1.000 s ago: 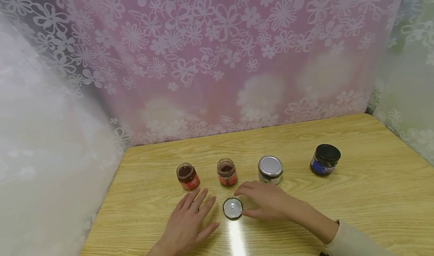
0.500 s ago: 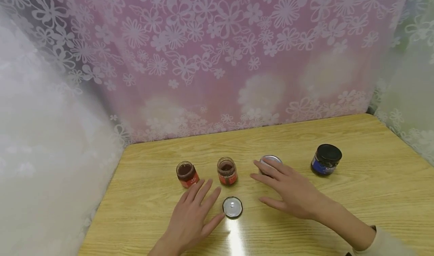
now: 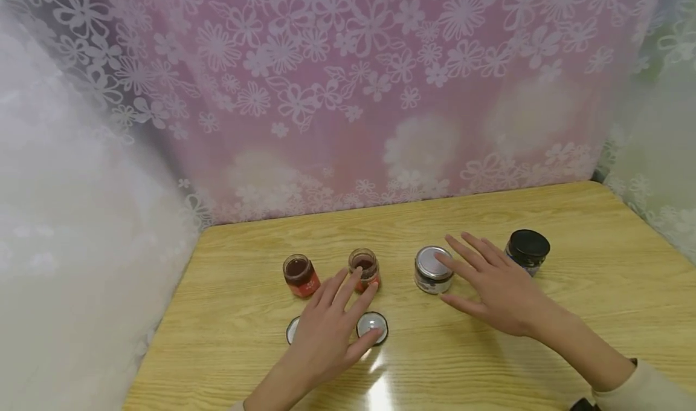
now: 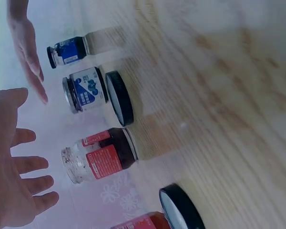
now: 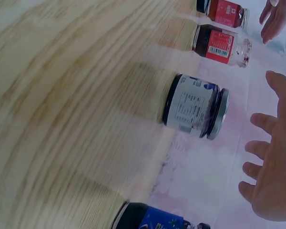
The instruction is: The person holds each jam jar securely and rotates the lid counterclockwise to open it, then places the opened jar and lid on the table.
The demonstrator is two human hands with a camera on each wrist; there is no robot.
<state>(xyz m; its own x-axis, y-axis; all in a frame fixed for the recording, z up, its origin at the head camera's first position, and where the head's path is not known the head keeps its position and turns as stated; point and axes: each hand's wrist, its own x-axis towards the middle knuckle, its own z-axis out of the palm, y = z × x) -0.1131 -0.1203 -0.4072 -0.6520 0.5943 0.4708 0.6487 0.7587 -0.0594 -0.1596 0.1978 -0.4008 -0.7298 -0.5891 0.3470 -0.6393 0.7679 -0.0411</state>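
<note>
My left hand [image 3: 328, 332], fingers spread, hovers over two upturned lids, partly covering the left lid [image 3: 293, 330] and the right lid [image 3: 372, 324]. Its fingertips overlap the front of an open red-labelled jar [image 3: 363, 260] in the head view; the left wrist view shows them apart from the jars. Another open red-labelled jar [image 3: 301, 276] with dark contents stands to the left. My right hand [image 3: 502, 290] hangs spread between a silver-lidded jar [image 3: 433, 271] and a blue-labelled jar [image 3: 528, 249] with a black lid. Neither hand holds anything; in the right wrist view the right fingers [image 5: 257, 150] are clear of the silver-lidded jar.
All the jars stand in a loose row on a wood-grain table [image 3: 244, 254]. A pink flowered curtain [image 3: 326, 97] hangs behind its back edge, with pale curtains at both sides. A bright glare lies on the table near the front.
My right hand has moved right, from beside the right upturned lid, past the silver-lidded jar, towards the black-lidded one. My left hand has shifted right and forward, uncovering part of the left lid.
</note>
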